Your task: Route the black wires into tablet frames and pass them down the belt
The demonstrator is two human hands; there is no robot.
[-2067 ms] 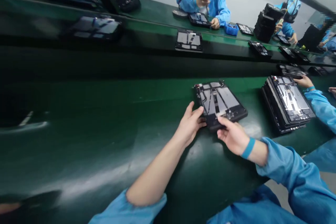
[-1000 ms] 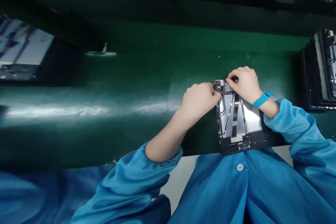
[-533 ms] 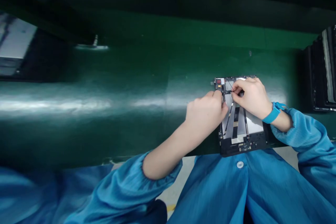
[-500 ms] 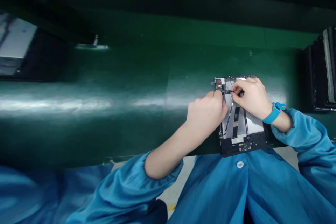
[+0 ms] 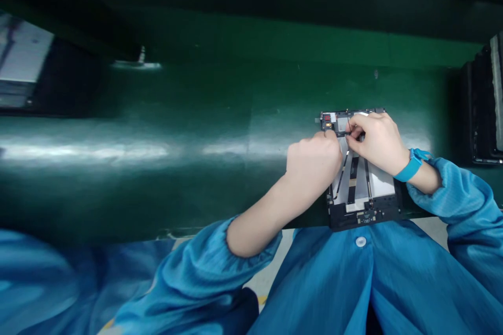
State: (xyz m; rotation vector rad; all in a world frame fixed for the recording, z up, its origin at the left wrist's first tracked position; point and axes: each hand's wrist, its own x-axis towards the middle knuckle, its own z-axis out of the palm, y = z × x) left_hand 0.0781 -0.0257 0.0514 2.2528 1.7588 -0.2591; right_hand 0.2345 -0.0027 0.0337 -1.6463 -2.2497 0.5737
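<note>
"What does your head view give you?"

"I've got an opened flat device with a black frame and silver-grey inner panels (image 5: 359, 183), lying face up near the front edge of the glossy dark green bench (image 5: 196, 99)."

"And the hands?"

"My left hand (image 5: 314, 165) is curled like a fist over the device's left side. Its fingertips are hidden, so I can't tell what they grip. My right hand (image 5: 379, 144), with a bright blue wristband (image 5: 411, 166) below it, has thumb and forefinger drawn close at a thin black wire (image 5: 348, 119) near the far end; I can't tell whether they pinch it."

"Anything around?"

"A stack of black-framed units (image 5: 480, 110) at the far right, and a blurred grey-panelled unit (image 5: 25, 55) at far left."
</note>
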